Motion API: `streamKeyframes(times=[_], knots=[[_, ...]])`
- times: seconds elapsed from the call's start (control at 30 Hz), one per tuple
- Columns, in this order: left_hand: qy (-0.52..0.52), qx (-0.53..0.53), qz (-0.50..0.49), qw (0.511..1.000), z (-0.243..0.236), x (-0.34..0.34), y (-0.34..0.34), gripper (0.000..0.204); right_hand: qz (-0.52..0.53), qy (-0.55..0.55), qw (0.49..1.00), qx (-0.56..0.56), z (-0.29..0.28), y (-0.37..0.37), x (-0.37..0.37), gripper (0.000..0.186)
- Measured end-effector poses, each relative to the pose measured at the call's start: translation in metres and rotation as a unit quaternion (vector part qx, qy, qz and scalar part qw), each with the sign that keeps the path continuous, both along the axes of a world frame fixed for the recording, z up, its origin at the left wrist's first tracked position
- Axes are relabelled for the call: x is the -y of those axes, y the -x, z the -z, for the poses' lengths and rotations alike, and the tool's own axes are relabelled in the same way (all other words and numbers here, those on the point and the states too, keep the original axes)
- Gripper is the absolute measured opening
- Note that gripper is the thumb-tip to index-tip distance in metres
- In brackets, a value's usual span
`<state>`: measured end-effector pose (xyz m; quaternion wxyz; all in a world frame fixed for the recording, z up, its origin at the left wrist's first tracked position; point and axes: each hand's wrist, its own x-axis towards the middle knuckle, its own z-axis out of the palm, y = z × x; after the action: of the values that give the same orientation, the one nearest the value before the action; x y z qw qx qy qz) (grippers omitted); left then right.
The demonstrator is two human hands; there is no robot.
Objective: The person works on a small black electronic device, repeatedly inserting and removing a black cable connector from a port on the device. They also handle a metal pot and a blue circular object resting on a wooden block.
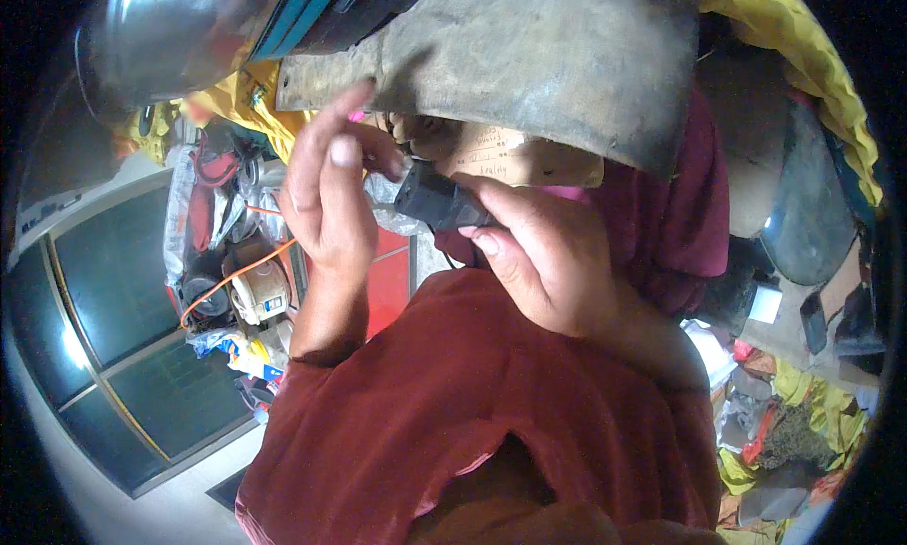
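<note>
The right hand [567, 257] grips a black box-shaped part [430, 197] between thumb and index finger; these two digits are closed onto its right end. The part projects leftward from the right fingertips, into the space between the two hands. The left hand [331, 200] is partly spread and has hold of nothing visible: one finger points upward, and a bent fingertip sits at the part's upper left corner. Contact at that corner cannot be confirmed. Above the right index finger is a tan card [553, 165] bearing handwriting. Beyond the fingers of both hands is a worn grey board [529, 49]. An orange cord [257, 263] runs left of the left hand.
</note>
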<state>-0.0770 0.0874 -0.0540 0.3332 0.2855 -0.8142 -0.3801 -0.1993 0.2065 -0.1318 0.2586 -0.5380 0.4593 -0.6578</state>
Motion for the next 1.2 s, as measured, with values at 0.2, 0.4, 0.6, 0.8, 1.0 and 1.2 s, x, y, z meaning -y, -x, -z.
streamKeyframes(times=[0.2,0.4,0.6,0.8,1.0,1.2], knots=[[0.284,0.243,-0.012,0.927,-0.008,0.026,0.032,0.032,-0.018,0.028,0.999,0.025,0.006,0.004,0.004,0.031],[0.333,0.342,-0.061,0.877,-0.018,0.030,0.048,0.034,-0.024,0.027,0.999,0.026,0.006,0.012,0.007,0.030],[0.331,0.335,-0.081,0.878,-0.014,0.029,0.052,0.035,-0.010,0.058,0.996,0.063,0.012,0.007,0.010,0.028],[0.207,0.303,-0.082,0.927,-0.015,0.027,0.051,0.035,-0.012,0.037,0.999,0.031,0.010,0.010,0.009,0.027],[0.353,0.402,-0.119,0.836,-0.024,0.021,0.059,0.030,-0.031,0.021,0.999,0.032,0.009,0.013,0.008,0.026],[0.349,0.361,-0.123,0.856,-0.021,0.038,0.038,0.023,-0.045,-0.003,0.999,0.019,0.007,0.016,0.007,0.027]])
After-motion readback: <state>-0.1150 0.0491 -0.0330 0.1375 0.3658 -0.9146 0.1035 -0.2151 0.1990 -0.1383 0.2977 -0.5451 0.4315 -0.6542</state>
